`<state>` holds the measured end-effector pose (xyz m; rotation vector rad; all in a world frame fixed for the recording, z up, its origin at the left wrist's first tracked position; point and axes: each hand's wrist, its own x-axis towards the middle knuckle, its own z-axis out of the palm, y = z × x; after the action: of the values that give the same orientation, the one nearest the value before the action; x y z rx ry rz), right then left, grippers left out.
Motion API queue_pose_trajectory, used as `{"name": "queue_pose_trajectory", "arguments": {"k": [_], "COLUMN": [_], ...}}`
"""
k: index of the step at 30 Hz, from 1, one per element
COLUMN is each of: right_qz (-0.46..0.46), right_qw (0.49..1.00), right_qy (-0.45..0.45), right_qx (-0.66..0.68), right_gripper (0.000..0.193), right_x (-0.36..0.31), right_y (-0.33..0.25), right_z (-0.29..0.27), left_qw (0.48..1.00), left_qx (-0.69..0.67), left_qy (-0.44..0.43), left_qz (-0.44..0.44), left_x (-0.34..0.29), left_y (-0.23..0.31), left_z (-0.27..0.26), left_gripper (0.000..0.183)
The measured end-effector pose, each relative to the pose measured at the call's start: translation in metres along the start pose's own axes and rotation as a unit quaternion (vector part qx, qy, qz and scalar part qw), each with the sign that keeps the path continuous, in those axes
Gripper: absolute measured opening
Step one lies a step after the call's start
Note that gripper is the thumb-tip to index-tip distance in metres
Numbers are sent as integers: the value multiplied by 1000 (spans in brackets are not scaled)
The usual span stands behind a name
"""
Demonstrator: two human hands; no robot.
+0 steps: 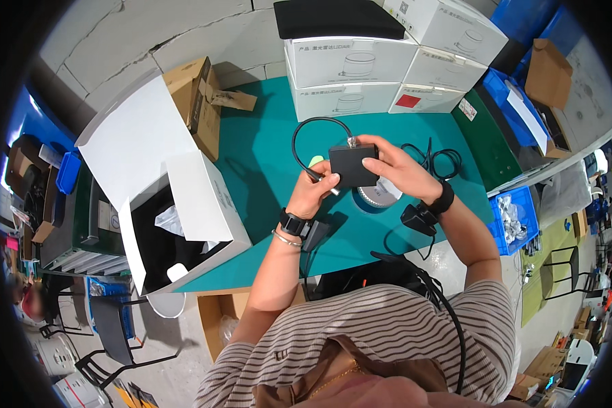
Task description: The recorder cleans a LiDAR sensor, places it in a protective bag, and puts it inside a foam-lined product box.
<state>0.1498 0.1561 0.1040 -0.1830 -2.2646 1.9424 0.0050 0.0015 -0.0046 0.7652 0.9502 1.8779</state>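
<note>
A small flat black box [352,165] is held above the teal table. My right hand [404,175] grips its right side, the thumb lying across its face. A short black cable [294,141] rises from a metal connector [351,142] on the box's top edge and loops round to the left. My left hand [311,193] is closed on the cable near its free end, with the thumb by the box's lower left corner. A metal tip [334,192] pokes out below that thumb. Partly hidden under the box and my right hand is a round whitish device [379,195].
An open white carton [211,197] with black lining stands at the left, a brown cardboard box [204,115] behind it. White boxes [347,64] are stacked at the back. A coiled black cable [445,162] lies to the right, near a blue bin [515,221].
</note>
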Motion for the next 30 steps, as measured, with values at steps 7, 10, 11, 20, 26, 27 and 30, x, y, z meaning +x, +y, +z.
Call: {"name": "queue_pose_trajectory", "arguments": {"k": [7, 10, 11, 20, 26, 27, 30], "right_qz": [10, 12, 13, 11, 59, 74, 77], "right_qw": [1000, 999, 998, 992, 967, 953, 939], "right_qy": [9, 41, 50, 52, -32, -48, -80], "right_qx": [7, 16, 42, 119, 248, 288, 325], "right_gripper": [35, 35, 35, 34, 34, 35, 36], "right_x": [9, 7, 5, -12, -26, -26, -21], "right_y": [10, 9, 12, 21, 16, 17, 3], "right_z": [-8, -11, -14, -30, -44, -49, -51], "left_qw": [999, 999, 999, 998, 985, 978, 968], "left_qx": [6, -30, -33, -33, 106, 150, 198], "left_qy": [-3, 12, 12, 29, 103, 115, 111], "left_qz": [33, 36, 31, 49, 90, 90, 108], "left_x": [-1, -3, -3, -6, -18, -19, -20], "left_y": [4, 13, 16, 5, 15, 18, 40], "left_z": [0, 9, 8, 15, 50, 58, 82], "left_gripper": [37, 43, 46, 28, 20, 21, 22]}}
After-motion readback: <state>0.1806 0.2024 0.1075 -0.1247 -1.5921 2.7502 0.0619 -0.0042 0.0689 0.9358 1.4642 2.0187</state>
